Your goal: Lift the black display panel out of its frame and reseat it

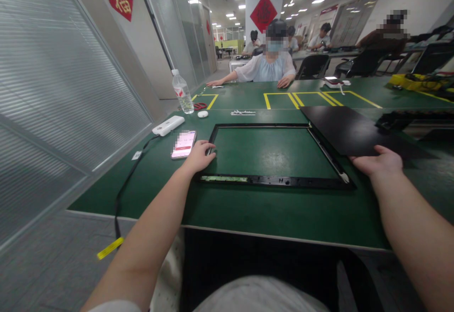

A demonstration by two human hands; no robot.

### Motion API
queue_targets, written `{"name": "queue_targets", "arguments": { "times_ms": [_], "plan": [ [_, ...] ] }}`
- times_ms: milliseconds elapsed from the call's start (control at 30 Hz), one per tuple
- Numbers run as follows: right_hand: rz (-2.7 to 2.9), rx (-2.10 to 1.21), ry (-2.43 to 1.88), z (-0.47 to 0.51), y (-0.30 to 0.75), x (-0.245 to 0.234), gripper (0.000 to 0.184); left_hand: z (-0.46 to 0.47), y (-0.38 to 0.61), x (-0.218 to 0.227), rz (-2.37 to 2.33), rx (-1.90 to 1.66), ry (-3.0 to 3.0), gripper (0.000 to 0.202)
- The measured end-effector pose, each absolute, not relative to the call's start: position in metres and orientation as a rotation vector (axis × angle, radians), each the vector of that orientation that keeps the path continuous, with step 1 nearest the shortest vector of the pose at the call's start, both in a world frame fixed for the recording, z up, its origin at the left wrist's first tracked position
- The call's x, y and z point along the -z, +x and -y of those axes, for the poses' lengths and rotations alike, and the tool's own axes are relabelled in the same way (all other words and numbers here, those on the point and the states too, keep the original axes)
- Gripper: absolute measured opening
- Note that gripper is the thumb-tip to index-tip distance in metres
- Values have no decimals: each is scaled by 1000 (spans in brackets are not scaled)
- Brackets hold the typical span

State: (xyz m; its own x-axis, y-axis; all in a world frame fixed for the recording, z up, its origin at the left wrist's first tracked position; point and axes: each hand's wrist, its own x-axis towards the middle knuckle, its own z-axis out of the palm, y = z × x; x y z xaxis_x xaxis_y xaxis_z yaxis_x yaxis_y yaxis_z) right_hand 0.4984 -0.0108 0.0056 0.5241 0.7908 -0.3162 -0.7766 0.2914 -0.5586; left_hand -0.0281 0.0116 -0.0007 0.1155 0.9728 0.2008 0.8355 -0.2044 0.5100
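A black rectangular frame (276,180) lies flat on the green table (269,208) in front of me. My left hand (199,157) rests on the frame's left edge, fingers curled over it. A flat black panel (345,130) lies to the right, overlapping the frame's right corner. My right hand (379,163) holds the panel's near edge, with fingers curled and the thumb on top.
A phone (183,144), a white power bank (168,125) with a black cable, a water bottle (182,91), red scissors (199,106) and small white parts (243,112) lie at the left and back. A masked person (271,64) sits opposite; others sit behind.
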Motion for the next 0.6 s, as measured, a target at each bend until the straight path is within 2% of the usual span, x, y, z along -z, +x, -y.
{"name": "queue_targets", "arguments": {
  "times_ms": [167, 600],
  "plan": [
    [16, -1041, -739, 11, 498, -7, 43, -12, -28, 1, -1777, -743, 2137, 35],
    [15, -893, -1036, 6, 489, -17, 22, -12, -27, -1, -1770, -767, 2163, 35]
  ]
}}
